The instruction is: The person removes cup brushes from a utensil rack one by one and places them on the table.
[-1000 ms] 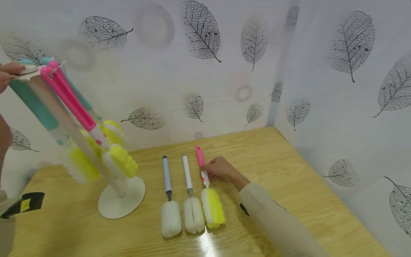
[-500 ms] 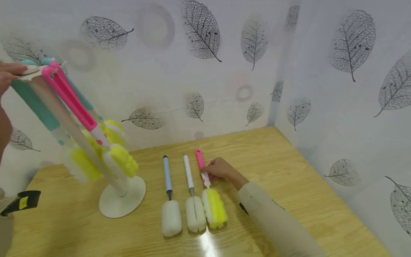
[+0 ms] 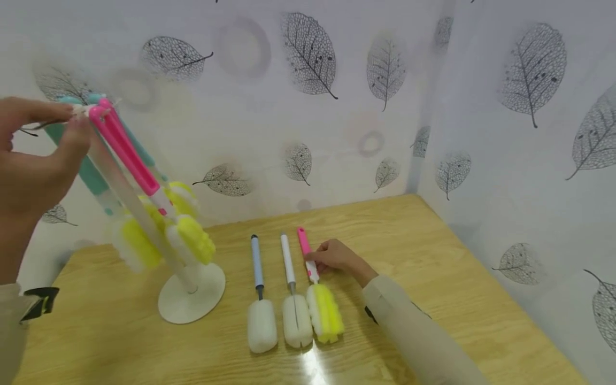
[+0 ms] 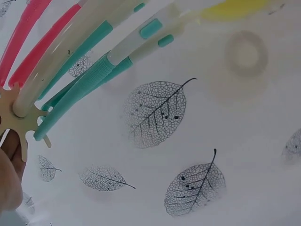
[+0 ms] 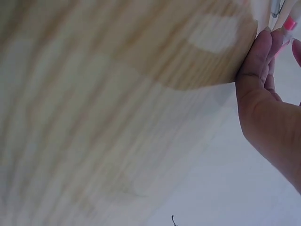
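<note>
My left hand (image 3: 38, 160) pinches the top of a white brush stand (image 3: 190, 315) between thumb and fingers. Seen from the left wrist, its notched hook plate (image 4: 27, 126) is right at the fingers. Sponge brushes hang around the post, with pink (image 3: 127, 149) and teal handles (image 3: 93, 179) and yellow-and-white heads. On the table, my right hand (image 3: 337, 256) holds the handle of a pink-and-white brush (image 3: 327, 315) by its lower part. The brush lies with its yellow-and-white head towards me. In the right wrist view, a pink bit of handle (image 5: 290, 23) shows past the fingertips.
Left of the held brush lie a white-handled sponge brush (image 3: 287, 259) and a blue-handled one (image 3: 257, 262), side by side. The wooden table (image 3: 394, 230) meets a leaf-patterned curtain (image 3: 337, 133) at the back and right.
The head view has shifted slightly, bringing more of my left hand and its thumb into sight at the stand's top. My right hand keeps its hold; the pink brush's handle end has slid slightly towards me.
</note>
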A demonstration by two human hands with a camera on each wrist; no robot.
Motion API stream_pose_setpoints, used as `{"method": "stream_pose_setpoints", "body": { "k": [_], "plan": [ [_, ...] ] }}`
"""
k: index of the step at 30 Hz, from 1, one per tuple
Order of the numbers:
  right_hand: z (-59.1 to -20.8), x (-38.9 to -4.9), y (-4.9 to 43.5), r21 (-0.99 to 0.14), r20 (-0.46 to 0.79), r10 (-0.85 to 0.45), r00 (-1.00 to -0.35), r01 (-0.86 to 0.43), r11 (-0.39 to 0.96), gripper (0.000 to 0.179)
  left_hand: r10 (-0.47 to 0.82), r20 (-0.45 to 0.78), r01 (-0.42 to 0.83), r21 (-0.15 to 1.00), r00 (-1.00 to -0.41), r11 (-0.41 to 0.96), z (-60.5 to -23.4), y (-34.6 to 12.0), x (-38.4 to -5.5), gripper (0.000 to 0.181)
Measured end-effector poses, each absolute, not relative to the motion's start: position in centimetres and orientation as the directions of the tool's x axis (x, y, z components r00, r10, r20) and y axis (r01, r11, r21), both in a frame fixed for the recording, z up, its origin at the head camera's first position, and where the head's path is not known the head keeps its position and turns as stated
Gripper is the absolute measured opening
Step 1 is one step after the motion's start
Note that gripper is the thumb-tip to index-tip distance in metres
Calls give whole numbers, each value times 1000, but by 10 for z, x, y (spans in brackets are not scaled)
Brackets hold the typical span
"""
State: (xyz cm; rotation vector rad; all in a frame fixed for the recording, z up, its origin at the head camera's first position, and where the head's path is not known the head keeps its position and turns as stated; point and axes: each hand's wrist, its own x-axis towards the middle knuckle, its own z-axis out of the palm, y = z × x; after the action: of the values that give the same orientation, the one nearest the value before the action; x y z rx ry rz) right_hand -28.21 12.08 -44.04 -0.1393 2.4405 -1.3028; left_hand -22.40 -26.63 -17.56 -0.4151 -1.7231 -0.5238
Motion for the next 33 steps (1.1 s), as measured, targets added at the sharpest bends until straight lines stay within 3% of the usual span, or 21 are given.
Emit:
{"method": "stream_pose_setpoints", "body": {
  "k": [6, 10, 13, 19, 23, 27, 33],
  "plan": [
    [-436, -283, 120, -872, -253, -355, -900, 53, 487, 31, 27, 970, 468, 92, -242, 879, -181, -267, -218, 42],
    [-426, -285, 111, -919, -210, -405, -890, 38, 393, 30, -40, 951, 402, 167, -307, 900, -182, -262, -210, 41],
    [-413, -287, 100, -954, -168, -460, -872, 26, 300, 30, -77, 943, 374, 202, -323, 905, -182, -257, -207, 41],
    [-367, -282, 65, -992, -51, -539, -841, -22, 128, 27, -94, 965, 361, 180, -243, 915, -184, -253, -209, 42],
    [-330, -275, 35, -997, 46, -541, -840, -71, 25, 30, -70, 973, 358, 148, -220, 922, -183, -249, -209, 41],
    [-298, -266, 3, -972, 213, -537, -816, -234, -31, 32, -48, 974, 330, 122, -222, 936, -180, -245, -207, 41],
    [-267, -242, -49, -864, 440, -474, -763, -503, 8, 39, -59, 977, 293, 119, -206, 949, -178, -243, -207, 44]
  ]
}}
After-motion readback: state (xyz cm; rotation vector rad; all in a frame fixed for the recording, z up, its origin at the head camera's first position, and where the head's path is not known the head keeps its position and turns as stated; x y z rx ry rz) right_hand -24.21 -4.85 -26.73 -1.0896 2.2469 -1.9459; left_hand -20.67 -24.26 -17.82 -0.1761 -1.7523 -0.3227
